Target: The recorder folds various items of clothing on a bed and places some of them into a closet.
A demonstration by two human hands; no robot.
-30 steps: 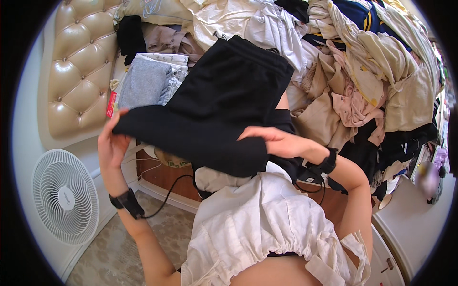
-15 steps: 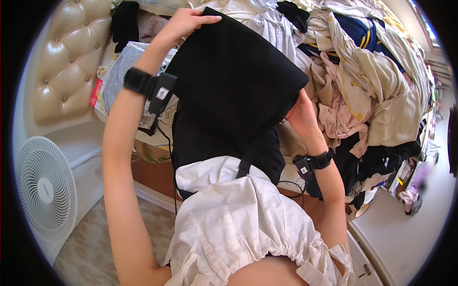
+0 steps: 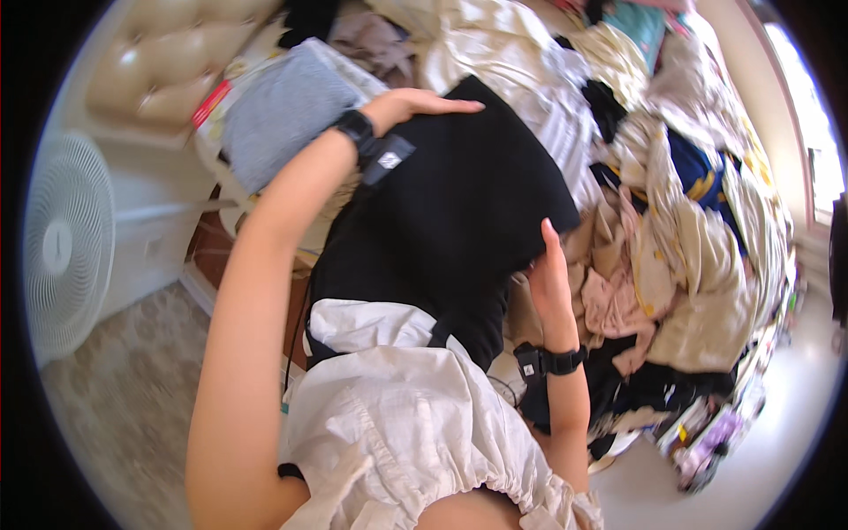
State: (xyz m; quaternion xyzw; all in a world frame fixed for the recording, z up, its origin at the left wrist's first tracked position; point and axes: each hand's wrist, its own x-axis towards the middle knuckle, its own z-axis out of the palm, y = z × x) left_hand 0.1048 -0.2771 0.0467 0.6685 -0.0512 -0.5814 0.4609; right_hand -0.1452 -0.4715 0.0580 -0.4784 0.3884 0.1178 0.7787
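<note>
As clothes (image 3: pixel 618 300) crowd the black garment (image 3: pixel 450 190), the left hand (image 3: pixel 420 104), earlier curled, lies straight along its edge, right hand (image 3: pixel 550 287) thumb-up; grips unclear.

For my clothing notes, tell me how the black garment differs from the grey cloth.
The black garment is dark and shows larger; the grey cloth is paler and shows smaller. The left hand and right hand touch the black garment; neither touches the grey cloth. Both look mostly plain.
</note>
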